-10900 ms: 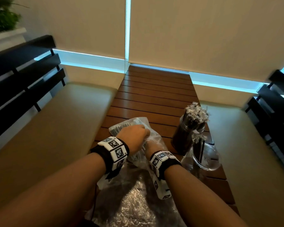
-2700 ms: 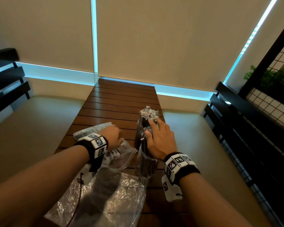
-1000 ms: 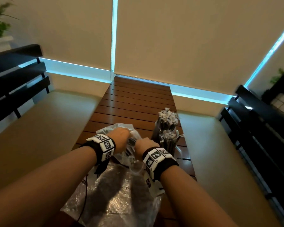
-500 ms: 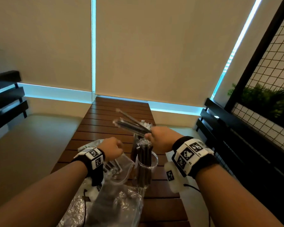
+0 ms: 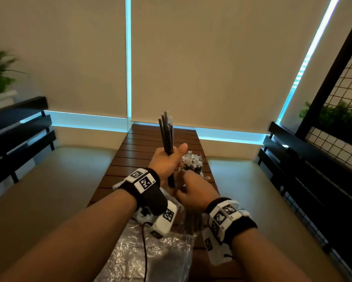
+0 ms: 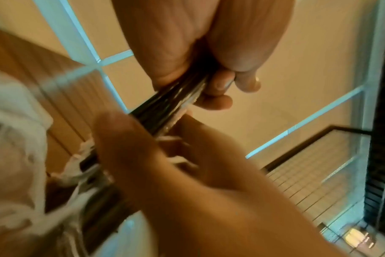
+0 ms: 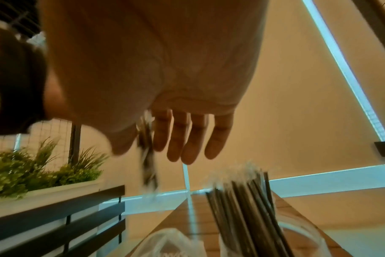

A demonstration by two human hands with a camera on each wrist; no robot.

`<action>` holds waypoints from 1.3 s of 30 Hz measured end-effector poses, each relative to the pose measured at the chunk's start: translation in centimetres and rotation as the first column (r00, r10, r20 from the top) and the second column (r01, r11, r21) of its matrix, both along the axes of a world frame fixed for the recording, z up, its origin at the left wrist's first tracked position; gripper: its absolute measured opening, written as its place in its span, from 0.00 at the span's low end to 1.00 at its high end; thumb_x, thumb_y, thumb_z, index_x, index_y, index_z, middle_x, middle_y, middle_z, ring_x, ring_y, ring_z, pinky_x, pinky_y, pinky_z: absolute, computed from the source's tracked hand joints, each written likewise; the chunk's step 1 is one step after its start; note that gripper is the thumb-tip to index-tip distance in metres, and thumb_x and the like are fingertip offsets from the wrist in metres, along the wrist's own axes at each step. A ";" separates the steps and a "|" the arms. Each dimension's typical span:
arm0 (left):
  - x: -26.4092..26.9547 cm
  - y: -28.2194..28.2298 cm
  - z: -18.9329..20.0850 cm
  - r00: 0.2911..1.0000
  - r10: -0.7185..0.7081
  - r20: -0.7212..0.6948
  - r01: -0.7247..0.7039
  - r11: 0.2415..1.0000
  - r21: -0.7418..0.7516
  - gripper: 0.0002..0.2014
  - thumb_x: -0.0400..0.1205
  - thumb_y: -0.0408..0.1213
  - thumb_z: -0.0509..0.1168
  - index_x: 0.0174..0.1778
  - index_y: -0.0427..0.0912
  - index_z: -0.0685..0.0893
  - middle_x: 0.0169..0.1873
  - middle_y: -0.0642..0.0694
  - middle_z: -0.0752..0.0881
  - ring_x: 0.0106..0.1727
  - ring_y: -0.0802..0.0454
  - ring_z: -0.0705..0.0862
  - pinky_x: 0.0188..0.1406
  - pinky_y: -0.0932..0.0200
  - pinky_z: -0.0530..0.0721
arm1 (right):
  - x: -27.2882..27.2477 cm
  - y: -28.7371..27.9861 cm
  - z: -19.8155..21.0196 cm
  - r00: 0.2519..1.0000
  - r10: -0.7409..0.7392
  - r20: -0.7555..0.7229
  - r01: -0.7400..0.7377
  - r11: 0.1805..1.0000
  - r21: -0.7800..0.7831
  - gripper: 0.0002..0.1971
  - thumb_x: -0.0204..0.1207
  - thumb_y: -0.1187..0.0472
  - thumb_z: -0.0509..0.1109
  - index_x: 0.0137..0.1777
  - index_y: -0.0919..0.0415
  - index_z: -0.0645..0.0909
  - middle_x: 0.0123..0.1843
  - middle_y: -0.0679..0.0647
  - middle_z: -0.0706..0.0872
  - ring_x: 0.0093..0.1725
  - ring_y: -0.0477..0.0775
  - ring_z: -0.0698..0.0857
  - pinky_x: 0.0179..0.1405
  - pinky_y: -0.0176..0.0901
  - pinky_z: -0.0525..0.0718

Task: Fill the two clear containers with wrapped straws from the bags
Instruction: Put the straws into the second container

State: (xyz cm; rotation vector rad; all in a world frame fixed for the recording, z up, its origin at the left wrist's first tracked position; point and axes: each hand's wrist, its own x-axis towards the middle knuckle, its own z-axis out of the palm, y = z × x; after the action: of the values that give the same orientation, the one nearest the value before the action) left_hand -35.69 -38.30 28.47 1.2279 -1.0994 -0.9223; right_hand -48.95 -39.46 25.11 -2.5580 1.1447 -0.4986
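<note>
My left hand (image 5: 169,160) is raised over the wooden table (image 5: 142,147) and grips a bundle of black wrapped straws (image 5: 166,131) upright, fingers curled round it (image 6: 218,87). Just below, my right hand (image 5: 193,192) hovers with straight fingers (image 7: 182,139) beside the bundle's lower end (image 7: 147,165). A clear container (image 7: 308,233) packed with wrapped straws (image 7: 242,208) stands under that hand. White wrapper tips of the far container's straws (image 5: 191,162) show beyond it. A crinkled clear bag (image 5: 150,251) lies near me on the table.
Beige bench seats (image 5: 49,190) flank the narrow table on both sides, each with a black slatted backrest (image 5: 18,135). A wire grid with plants (image 5: 337,119) rises at the right. Closed blinds stand behind the table's far end.
The straw bundle has passed from my right hand, which held it slanted, to my left hand, which left the bag and now holds it upright. My right hand has dropped lower.
</note>
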 end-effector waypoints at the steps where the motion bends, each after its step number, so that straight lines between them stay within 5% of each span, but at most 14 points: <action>1: 0.5 -0.3 -0.3 0.990 0.030 0.140 -0.028 0.999 -0.020 0.22 0.79 0.54 0.69 0.25 0.45 0.76 0.21 0.52 0.79 0.33 0.50 0.82 0.48 0.47 0.83 | -0.7 -0.4 0.6 0.999 -0.035 0.033 0.037 0.999 -0.038 0.09 0.77 0.48 0.67 0.53 0.50 0.77 0.48 0.46 0.82 0.44 0.47 0.82 0.47 0.54 0.86; 3: 1.6 -0.7 -0.9 0.922 0.064 0.381 -0.061 0.998 -0.018 0.24 0.78 0.56 0.69 0.24 0.43 0.75 0.23 0.48 0.80 0.30 0.49 0.81 0.38 0.51 0.82 | -1.8 -0.8 2.7 0.946 -0.118 0.301 0.145 0.987 -0.068 0.05 0.79 0.51 0.67 0.52 0.48 0.77 0.50 0.45 0.81 0.47 0.44 0.81 0.48 0.48 0.84; 6: 2.0 -0.7 -2.0 0.750 0.009 0.662 -0.051 0.998 0.044 0.23 0.79 0.52 0.70 0.22 0.49 0.71 0.21 0.52 0.75 0.23 0.56 0.73 0.26 0.62 0.70 | -1.9 -1.0 6.4 0.732 -0.119 0.670 0.300 0.941 -0.160 0.05 0.86 0.53 0.60 0.54 0.50 0.77 0.50 0.47 0.82 0.48 0.43 0.81 0.46 0.39 0.78; 8: 1.5 -0.6 -2.5 0.713 -0.015 0.701 -0.032 0.998 0.053 0.22 0.79 0.49 0.72 0.22 0.51 0.72 0.20 0.54 0.74 0.22 0.59 0.71 0.24 0.66 0.67 | -0.9 -0.9 7.7 0.770 -0.075 0.634 0.277 0.934 -0.226 0.10 0.88 0.50 0.55 0.54 0.51 0.76 0.49 0.47 0.81 0.48 0.44 0.79 0.44 0.38 0.75; 11: 0.4 -0.8 -2.6 0.700 -0.012 0.714 -0.009 1.000 0.026 0.18 0.79 0.41 0.72 0.24 0.50 0.76 0.22 0.54 0.79 0.23 0.59 0.75 0.26 0.68 0.71 | 1.1 -0.8 6.4 0.927 -0.097 0.361 0.175 0.966 -0.188 0.16 0.87 0.46 0.54 0.39 0.47 0.73 0.37 0.43 0.79 0.38 0.45 0.77 0.39 0.43 0.72; 14: -0.1 -1.0 -2.4 0.723 -0.007 0.690 -0.007 1.000 0.016 0.16 0.79 0.35 0.70 0.25 0.48 0.78 0.24 0.52 0.81 0.27 0.55 0.80 0.30 0.62 0.76 | 1.3 -1.1 4.8 0.837 -0.091 0.539 0.178 0.978 -0.112 0.08 0.81 0.46 0.68 0.48 0.49 0.80 0.41 0.41 0.84 0.42 0.39 0.83 0.40 0.36 0.80; 17: -0.9 -1.3 -1.9 0.744 0.056 0.666 -0.017 0.998 -0.064 0.10 0.80 0.36 0.69 0.33 0.46 0.81 0.28 0.52 0.83 0.33 0.54 0.84 0.33 0.61 0.81 | 0.5 -1.4 4.1 0.730 -0.115 0.673 0.140 0.990 0.017 0.15 0.74 0.48 0.77 0.54 0.54 0.81 0.44 0.43 0.86 0.43 0.40 0.86 0.40 0.30 0.83; 20: -2.3 -1.7 -1.1 0.768 0.083 0.635 0.023 0.987 -0.157 0.07 0.82 0.33 0.66 0.42 0.50 0.81 0.32 0.52 0.84 0.34 0.54 0.84 0.33 0.63 0.81 | 0.4 -1.5 3.7 0.766 -0.120 0.632 0.193 0.980 -0.048 0.09 0.76 0.52 0.76 0.44 0.57 0.85 0.38 0.46 0.88 0.39 0.40 0.86 0.37 0.30 0.82; 25: -3.1 -2.4 -2.4 0.759 -0.152 0.633 0.182 0.983 0.018 0.10 0.75 0.39 0.75 0.47 0.44 0.81 0.39 0.53 0.85 0.38 0.55 0.85 0.33 0.68 0.79 | -0.8 -2.6 4.3 0.779 -0.193 0.597 0.357 0.919 -0.168 0.16 0.81 0.55 0.69 0.31 0.53 0.73 0.29 0.46 0.79 0.29 0.41 0.77 0.30 0.22 0.71; 27: -2.4 -2.6 -4.1 0.699 -0.194 0.688 0.163 0.980 0.111 0.23 0.67 0.46 0.81 0.53 0.47 0.78 0.45 0.53 0.82 0.44 0.57 0.82 0.39 0.62 0.80 | -1.7 -3.4 4.6 0.797 -0.258 0.547 0.412 0.894 -0.179 0.19 0.82 0.53 0.67 0.28 0.52 0.69 0.27 0.47 0.76 0.27 0.43 0.74 0.28 0.26 0.68; 30: -1.2 -2.4 -6.7 0.487 -0.229 0.843 0.062 0.972 0.228 0.21 0.68 0.48 0.80 0.49 0.48 0.78 0.48 0.50 0.80 0.47 0.50 0.80 0.44 0.55 0.81 | -2.8 -4.7 5.1 0.808 -0.364 0.463 0.484 0.858 -0.171 0.21 0.81 0.53 0.64 0.27 0.51 0.64 0.25 0.47 0.73 0.26 0.43 0.70 0.27 0.33 0.63; 33: -1.0 -2.1 -8.5 0.325 -0.351 0.878 0.115 0.936 0.331 0.23 0.76 0.45 0.73 0.67 0.54 0.78 0.60 0.49 0.79 0.59 0.46 0.81 0.57 0.49 0.82 | -3.4 -5.2 4.6 0.806 -0.411 0.426 0.510 0.847 -0.147 0.20 0.82 0.55 0.64 0.28 0.53 0.65 0.27 0.48 0.73 0.27 0.42 0.70 0.25 0.30 0.63; 35: -1.2 -2.1 -9.4 0.265 -0.396 0.879 0.131 0.918 0.375 0.24 0.80 0.43 0.69 0.74 0.56 0.76 0.64 0.47 0.77 0.64 0.45 0.79 0.62 0.47 0.81 | -3.4 -5.3 3.7 0.804 -0.419 0.423 0.507 0.854 -0.118 0.20 0.82 0.56 0.65 0.28 0.53 0.65 0.28 0.48 0.74 0.27 0.42 0.71 0.24 0.27 0.67; 39: -1.5 -2.3 -10.5 0.223 -0.408 0.885 0.174 0.910 0.376 0.15 0.83 0.41 0.63 0.64 0.50 0.86 0.58 0.44 0.79 0.61 0.45 0.80 0.62 0.48 0.81 | -3.0 -5.7 0.6 0.791 -0.444 0.421 0.511 0.858 -0.055 0.20 0.82 0.52 0.67 0.29 0.53 0.68 0.31 0.50 0.78 0.30 0.47 0.75 0.33 0.40 0.70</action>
State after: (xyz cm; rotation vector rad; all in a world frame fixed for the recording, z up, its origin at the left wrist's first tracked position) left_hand -37.24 -40.56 18.02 1.8682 -2.3600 -0.4583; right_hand -51.95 -45.16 25.72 -2.1109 1.6437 -1.2180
